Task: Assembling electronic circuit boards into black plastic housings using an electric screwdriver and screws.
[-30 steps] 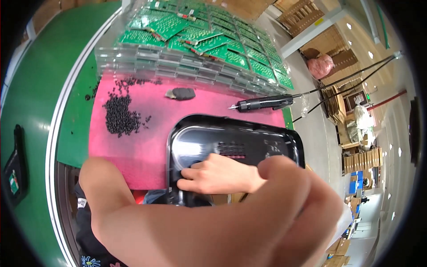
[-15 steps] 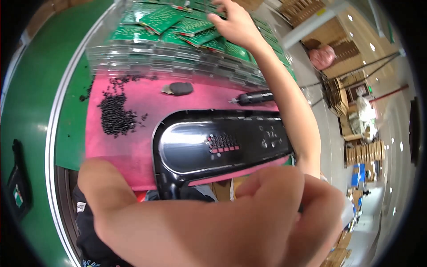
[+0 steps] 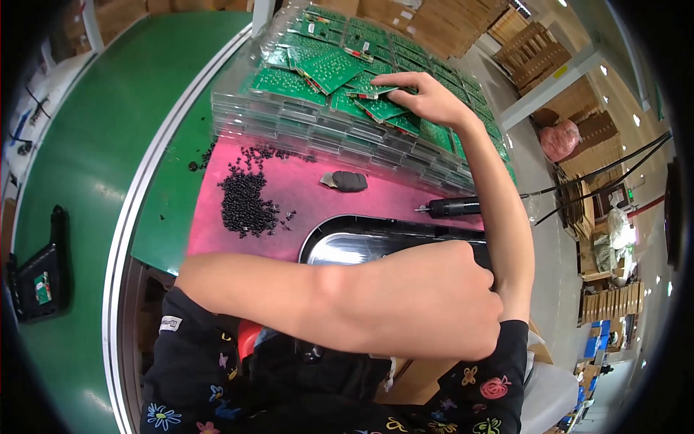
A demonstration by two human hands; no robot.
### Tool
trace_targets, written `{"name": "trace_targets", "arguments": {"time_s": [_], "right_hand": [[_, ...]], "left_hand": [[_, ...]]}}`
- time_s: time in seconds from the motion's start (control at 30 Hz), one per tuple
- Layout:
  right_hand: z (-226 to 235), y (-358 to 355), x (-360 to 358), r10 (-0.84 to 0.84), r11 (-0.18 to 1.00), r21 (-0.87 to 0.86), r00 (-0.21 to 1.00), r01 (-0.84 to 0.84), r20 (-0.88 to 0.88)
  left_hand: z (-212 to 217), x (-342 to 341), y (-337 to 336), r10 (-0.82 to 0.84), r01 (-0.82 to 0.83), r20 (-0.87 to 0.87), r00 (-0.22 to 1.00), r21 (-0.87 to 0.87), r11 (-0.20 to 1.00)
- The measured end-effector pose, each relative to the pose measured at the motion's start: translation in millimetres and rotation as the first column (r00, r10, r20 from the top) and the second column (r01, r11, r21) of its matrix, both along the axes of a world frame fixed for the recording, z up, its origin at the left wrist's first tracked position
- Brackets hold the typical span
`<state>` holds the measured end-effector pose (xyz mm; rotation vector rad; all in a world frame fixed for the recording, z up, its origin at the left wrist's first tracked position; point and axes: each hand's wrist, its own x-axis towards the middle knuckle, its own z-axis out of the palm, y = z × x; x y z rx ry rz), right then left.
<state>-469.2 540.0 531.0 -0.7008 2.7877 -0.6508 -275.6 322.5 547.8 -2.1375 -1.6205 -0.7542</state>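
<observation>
My left forearm crosses the foreground, and my left hand is closed with its back toward me; its curled fingers hide anything in them. My right hand reaches over the far stack, thumb and forefinger apart at the edge of a loose green circuit board; a firm grip does not show. More loose boards lie tilted on top of the clear plastic trays. Beneath my left hand is a glossy black plastic housing, mostly hidden by the hand and forearm.
A pile of small black screws lies on the pink mat. Beyond the housing are a dark grey lump and a black electric screwdriver. Another black housing with a board sits at far left, past the white rail.
My view has tilted and shifted, so the workbench sits lower and further right. My right hand has come down to the loose boards. My left hand appears lower and still closed.
</observation>
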Motion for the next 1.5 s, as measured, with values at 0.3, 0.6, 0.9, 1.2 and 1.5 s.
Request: {"name": "trace_targets", "arguments": {"time_s": [0.3,0.6,0.9,1.2,1.5], "right_hand": [[19.9,9.8,55.0,-0.247,0.921,-0.386,0.828,0.04,-0.503],[35.2,26.3,220.0,-0.251,0.827,-0.525,0.968,0.201,-0.024],[0.1,48.5,267.5,-0.401,0.876,-0.432,0.822,0.214,-0.404],[-43.6,44.8,292.0,-0.487,0.698,-0.598,0.873,0.393,0.005],[-76.5,47.7,287.6,-0.125,0.904,-0.409,0.992,0.124,0.024]], "left_hand": [[9.1,-24.7,13.4,0.293,-0.262,-0.106,0.95,0.241,0.934],[11.7,-42.1,11.5,0.515,-0.498,-0.081,0.853,0.166,0.851],[-7.3,-41.2,28.1,0.334,-0.336,0.128,0.934,-0.008,0.942],[-65.4,-53.3,10.8,0.249,-0.158,0.386,0.888,-0.253,0.955],[-85.7,-38.2,-4.3,0.42,-0.128,0.458,0.784,-0.542,0.831]]}}
